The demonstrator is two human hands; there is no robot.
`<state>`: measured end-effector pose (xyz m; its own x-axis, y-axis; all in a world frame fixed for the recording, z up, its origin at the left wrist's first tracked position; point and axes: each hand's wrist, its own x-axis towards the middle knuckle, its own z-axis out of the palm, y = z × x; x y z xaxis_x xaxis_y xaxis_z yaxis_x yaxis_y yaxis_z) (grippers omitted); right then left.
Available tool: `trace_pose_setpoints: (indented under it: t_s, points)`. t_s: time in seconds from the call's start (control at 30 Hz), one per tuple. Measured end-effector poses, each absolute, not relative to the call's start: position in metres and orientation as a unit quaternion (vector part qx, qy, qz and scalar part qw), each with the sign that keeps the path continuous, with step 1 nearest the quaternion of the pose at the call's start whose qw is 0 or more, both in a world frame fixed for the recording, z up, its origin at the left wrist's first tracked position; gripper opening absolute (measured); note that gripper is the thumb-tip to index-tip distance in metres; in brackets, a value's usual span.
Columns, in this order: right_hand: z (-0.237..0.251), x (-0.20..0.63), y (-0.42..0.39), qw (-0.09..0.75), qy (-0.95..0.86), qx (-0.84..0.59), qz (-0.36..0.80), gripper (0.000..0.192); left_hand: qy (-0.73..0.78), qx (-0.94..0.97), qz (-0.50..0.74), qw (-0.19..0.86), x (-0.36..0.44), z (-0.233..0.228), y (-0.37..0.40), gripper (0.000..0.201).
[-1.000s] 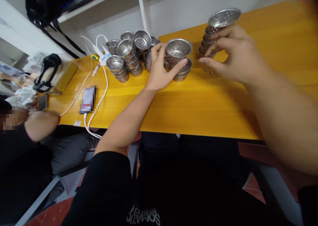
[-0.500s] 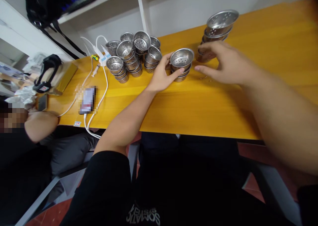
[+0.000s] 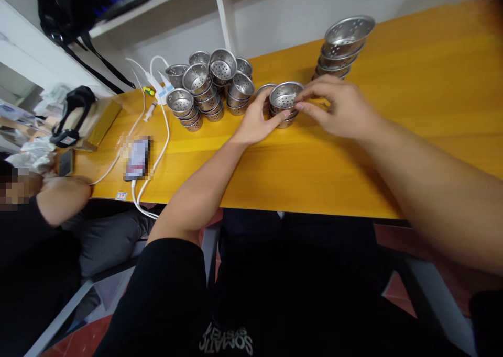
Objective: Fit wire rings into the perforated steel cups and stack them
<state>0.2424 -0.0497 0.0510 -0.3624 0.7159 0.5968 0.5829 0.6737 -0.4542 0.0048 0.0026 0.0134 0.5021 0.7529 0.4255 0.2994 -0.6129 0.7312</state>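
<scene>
A short stack of perforated steel cups [image 3: 284, 98] stands on the yellow table [image 3: 306, 163] in front of me. My left hand [image 3: 254, 120] wraps its left side, thumb against the lower cups. My right hand [image 3: 341, 109] pinches the rim of the top cup from the right. Behind my right hand a taller stack of the same cups [image 3: 342, 43] leans a little. A cluster of several more cup stacks [image 3: 209, 89] sits to the left.
White cables [image 3: 157, 121] and a phone [image 3: 137, 157] lie on the table's left part, beside a box with a black strap [image 3: 80, 119]. Another person's arm [image 3: 63, 197] rests at the left corner. A white shelf [image 3: 165, 11] runs behind the table.
My left hand lowered its raised cup onto the short stack. My right hand left the tall stack at the back and came left onto the top cup's rim.
</scene>
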Motion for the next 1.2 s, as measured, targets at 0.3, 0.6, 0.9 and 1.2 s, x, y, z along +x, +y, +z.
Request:
trace_pose_setpoints:
  t_s: [0.3,0.6,0.9,1.2]
  points:
    - [0.04,0.244,-0.049,0.388,-0.827,-0.403,0.058,0.044,0.381,0.817,0.371,0.223,-0.01,0.018,0.005,0.075]
    - [0.048,0.263,-0.044,0.382,-0.815,-0.431,0.057,0.058,0.426,0.839,0.279,0.19,-0.014,0.022,0.007,0.065]
    - [0.047,0.27,-0.041,0.387,-0.799,-0.458,0.051,0.065,0.443,0.821,0.332,0.14,-0.014,0.031,-0.001,0.01]
    - [0.032,0.262,-0.035,0.422,-0.768,-0.471,0.099,0.054,0.331,0.811,0.471,0.102,-0.004,0.039,-0.005,0.051]
